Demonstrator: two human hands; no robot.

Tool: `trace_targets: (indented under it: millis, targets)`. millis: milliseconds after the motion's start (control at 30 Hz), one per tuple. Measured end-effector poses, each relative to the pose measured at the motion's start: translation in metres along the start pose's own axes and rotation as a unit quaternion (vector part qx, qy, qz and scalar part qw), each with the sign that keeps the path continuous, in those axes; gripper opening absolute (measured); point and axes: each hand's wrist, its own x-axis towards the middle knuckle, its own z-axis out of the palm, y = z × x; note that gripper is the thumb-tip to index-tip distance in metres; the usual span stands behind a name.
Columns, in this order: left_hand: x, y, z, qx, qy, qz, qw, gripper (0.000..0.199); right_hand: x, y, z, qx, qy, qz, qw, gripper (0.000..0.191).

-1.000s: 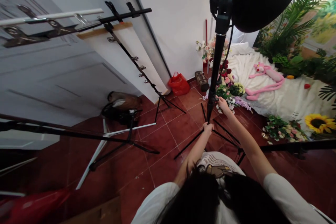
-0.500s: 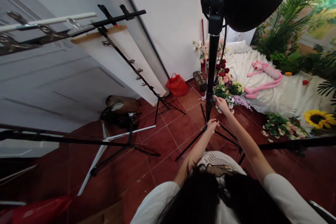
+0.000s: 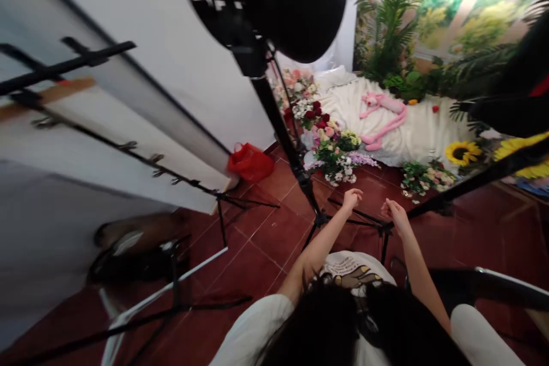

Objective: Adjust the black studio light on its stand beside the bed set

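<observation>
My left hand (image 3: 353,199) is in the air just right of a black light stand (image 3: 283,126), apart from its pole. Its fingers are loosely bent with a gap between them, and nothing shows in them. Across from it, my right hand (image 3: 395,215) hovers near the lower pole of a second black stand (image 3: 476,180), fingers half curled and holding nothing visible. Whether it touches that pole I cannot tell. A large black lamp head (image 3: 300,6) tops the first stand. Tripod legs (image 3: 364,218) spread on the floor below my hands.
On the left, a stand holds white backdrop boards (image 3: 141,148) with clips. A red plastic bag (image 3: 251,161) lies by the wall. Artificial flowers (image 3: 332,146) and a pink plush toy (image 3: 384,111) are at a cream cloth (image 3: 429,131). A dark chair (image 3: 484,289) is at right.
Both my hands have let go of the light stand's pole, the right hand moving off to the right. My view has turned right, and the second stand shows more fully.
</observation>
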Motion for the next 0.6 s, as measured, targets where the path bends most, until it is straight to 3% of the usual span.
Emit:
trace_targets:
  millis: [100,267,367,467,600]
  targets:
    - [0.002,0.014,0.049,0.066,-0.098,0.020,0.993,0.015,-0.025,0.006,-0.036,0.033,0.069,-0.013,0.997,0.058]
    - [-0.019,0.027,0.151,0.135,-0.282,0.207,0.927,0.015,-0.068,0.015,-0.081,0.069,0.160,-0.019,0.985,0.058]
    - [-0.043,0.024,0.204,0.116,-0.372,0.301,0.870,0.051,-0.090,0.019,-0.099,0.104,0.210,-0.019,0.972,0.060]
    - [-0.059,0.017,0.239,0.099,-0.408,0.344,0.840,0.058,-0.110,0.022,-0.112,0.121,0.243,-0.029,0.962,0.059]
    - [-0.057,0.014,0.256,0.099,-0.389,0.315,0.860,0.043,-0.127,0.026,-0.122,0.157,0.283,-0.039,0.945,0.058]
